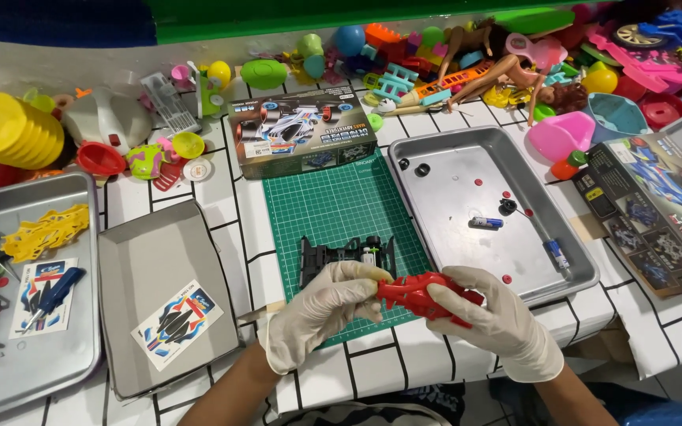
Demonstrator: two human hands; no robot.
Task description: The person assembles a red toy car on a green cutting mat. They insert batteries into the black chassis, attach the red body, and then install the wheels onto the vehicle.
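Tiled table w/ green cutting mat, metal trays, kit boxes, prob. plastic toys.

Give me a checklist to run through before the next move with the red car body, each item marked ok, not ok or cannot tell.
1. Red car body held by both hands: ok, left hand and right hand grip it.
2. Gloves on both hands: ok.
3. Black chassis lies on the green cutting mat, within reach: ok.
4. Small parts and batteries kept inside the metal tray: ok.
5. Body free of cracks: cannot tell, fingers cover part of it.
6. Sticker sheet at hand: ok.
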